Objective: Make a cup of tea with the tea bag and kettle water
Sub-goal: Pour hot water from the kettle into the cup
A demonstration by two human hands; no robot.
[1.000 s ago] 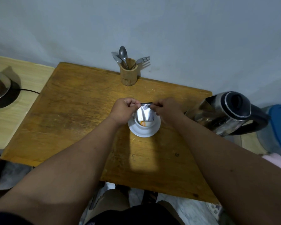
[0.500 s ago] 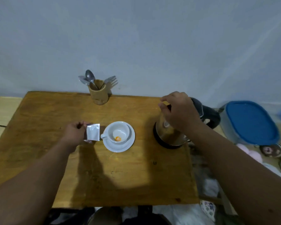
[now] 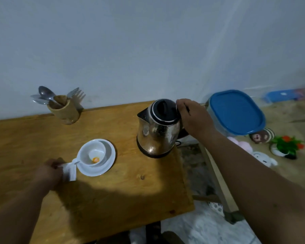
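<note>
The right grip (image 3: 194, 118) is wrapped around the handle of the kettle (image 3: 158, 127), which stands upright near the surface's (image 3: 121, 191) right edge. The left grip (image 3: 50, 171) is pinched on an opened silver sachet (image 3: 70, 172), held just beside the cup's handle. The white cup (image 3: 93, 154) is seated on a saucer (image 3: 109, 161); an orange object lies inside the cup. A wooden holder (image 3: 65, 110) with spoons and forks stands by the wall.
</note>
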